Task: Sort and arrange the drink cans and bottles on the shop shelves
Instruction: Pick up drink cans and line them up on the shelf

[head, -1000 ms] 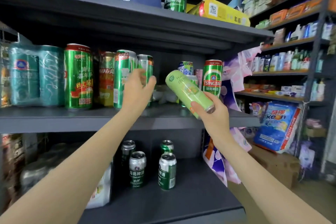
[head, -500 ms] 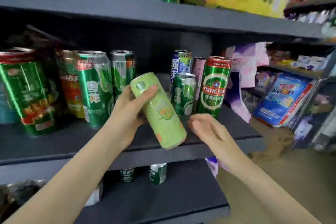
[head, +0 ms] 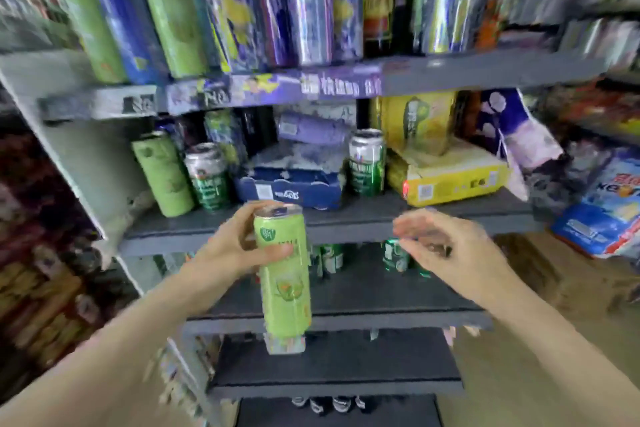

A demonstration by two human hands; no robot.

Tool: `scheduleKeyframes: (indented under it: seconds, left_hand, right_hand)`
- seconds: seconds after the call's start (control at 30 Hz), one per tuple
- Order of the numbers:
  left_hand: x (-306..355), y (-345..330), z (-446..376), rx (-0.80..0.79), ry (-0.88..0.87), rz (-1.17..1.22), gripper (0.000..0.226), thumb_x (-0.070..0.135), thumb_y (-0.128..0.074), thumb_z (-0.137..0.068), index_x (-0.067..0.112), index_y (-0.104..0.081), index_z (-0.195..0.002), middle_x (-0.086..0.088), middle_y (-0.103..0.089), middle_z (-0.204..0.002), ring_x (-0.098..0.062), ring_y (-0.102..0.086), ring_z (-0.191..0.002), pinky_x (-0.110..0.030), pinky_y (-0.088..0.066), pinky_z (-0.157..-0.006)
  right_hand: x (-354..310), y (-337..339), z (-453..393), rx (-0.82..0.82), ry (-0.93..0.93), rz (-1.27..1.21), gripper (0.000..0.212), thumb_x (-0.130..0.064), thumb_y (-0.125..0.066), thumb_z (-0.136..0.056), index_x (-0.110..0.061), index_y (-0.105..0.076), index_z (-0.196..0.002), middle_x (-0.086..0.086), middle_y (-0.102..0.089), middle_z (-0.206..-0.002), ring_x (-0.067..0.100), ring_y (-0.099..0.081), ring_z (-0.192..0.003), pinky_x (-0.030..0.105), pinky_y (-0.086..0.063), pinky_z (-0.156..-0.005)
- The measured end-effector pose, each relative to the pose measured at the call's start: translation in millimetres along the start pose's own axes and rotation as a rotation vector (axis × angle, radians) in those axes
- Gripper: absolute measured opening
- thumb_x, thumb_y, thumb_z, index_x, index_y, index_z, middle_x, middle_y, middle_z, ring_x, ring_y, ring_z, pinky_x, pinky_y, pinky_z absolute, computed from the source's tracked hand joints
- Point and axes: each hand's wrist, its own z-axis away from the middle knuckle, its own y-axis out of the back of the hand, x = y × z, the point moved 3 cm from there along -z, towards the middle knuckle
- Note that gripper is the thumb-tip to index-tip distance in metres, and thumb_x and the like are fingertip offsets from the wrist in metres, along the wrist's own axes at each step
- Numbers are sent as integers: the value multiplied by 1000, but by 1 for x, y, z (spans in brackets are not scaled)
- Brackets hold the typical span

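Cans [head: 207, 177] and boxes [head: 291, 185] fill the shelf [head: 346, 218] ahead of us. Our left hand [head: 239, 250] holds the green can [head: 282, 274] upright now; before, it tilted. Our right hand [head: 446, 250] hangs loose beside it.

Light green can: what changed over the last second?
The light green can passed from the right hand to the left hand, which now grips it upright instead of tilted. The right hand let go and hovers open. The camera tilted up. The can remains unshelved.
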Motion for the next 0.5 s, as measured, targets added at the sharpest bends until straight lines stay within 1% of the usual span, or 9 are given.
scheduleKeyframes:
  seconds: [0.03, 0.07, 0.1, 0.17, 0.23, 0.27, 0.33, 0.43, 0.5]
  left_hand:
    - [30, 9, -1, 36, -61, -12, 63, 28, -88, -55, 28, -55, -108, 0, -67, -95, -20, -63, -90, -39, -54, -76]
    - [59, 16, -2, 76, -122, 7, 58, 22, -86, -57, 26, -55, -106, 1, -66, -91, -19, -62, -87, -37, -55, -74]
    - [86, 21, -4, 117, -178, 40, 52, 18, -78, -60, 23, -54, -106, 1, -65, -91, -19, -61, -85, -35, -56, -72]
    - [132, 27, -11, 178, -271, 113, 45, 9, -68, -72, 16, -50, -113, -3, -62, -97, -17, -62, -83, -29, -58, -65]
    - [171, 31, -17, 210, -332, 183, 41, 4, -62, -81, 12, -47, -119, -5, -60, -102, -15, -64, -80, -29, -57, -61]
    - [187, 34, -21, 219, -352, 202, 40, 4, -61, -83, 11, -46, -120, -6, -59, -104, -15, -64, -81, -31, -58, -62]
    - [211, 42, -27, 232, -384, 199, 39, 6, -62, -83, 11, -46, -119, -6, -60, -105, -17, -65, -84, -35, -59, -66]
    - [227, 57, -40, 274, -408, 173, 34, 9, -65, -81, 17, -50, -111, -3, -62, -103, -13, -67, -80, -35, -58, -65]
    - [231, 69, -45, 323, -429, 153, 39, 10, -66, -79, 19, -50, -113, 1, -63, -99, -10, -68, -79, -33, -56, -66]
  right_hand:
    - [-28, 13, -19, -13, 19, -13, 31, -9, -68, -82, -36, -57, -95, -7, -68, -93, 4, -64, -83, 12, -48, -77]
    - [-54, 20, -38, -28, 37, -12, 31, -16, -70, -80, -37, -55, -96, -6, -67, -94, 9, -63, -82, 15, -49, -77]
    - [-79, 24, -54, -44, 58, -7, 32, -23, -72, -78, -39, -52, -96, -7, -66, -94, 10, -63, -81, 17, -50, -77]
    - [-119, 18, -85, -99, 110, -18, 35, -30, -74, -75, -39, -50, -100, -11, -64, -96, 6, -63, -86, 20, -49, -79]
    - [-149, 6, -109, -175, 156, -19, 43, -31, -75, -74, -34, -49, -108, -17, -61, -98, 3, -61, -92, 21, -49, -82]
    - [-159, 2, -120, -196, 180, -33, 47, -29, -75, -74, -31, -47, -112, -18, -60, -99, 3, -60, -93, 20, -49, -82]
    - [-171, -4, -143, -206, 206, -90, 51, -23, -76, -76, -23, -45, -117, -13, -59, -103, 7, -60, -95, 19, -50, -82]
    - [-177, -9, -176, -191, 243, -148, 59, -23, -78, -74, -21, -40, -119, -3, -60, -108, 15, -61, -99, 30, -50, -87]
    - [-182, -14, -195, -204, 274, -122, 65, -27, -77, -75, -19, -38, -126, -4, -57, -108, 14, -58, -98, 31, -49, -88]
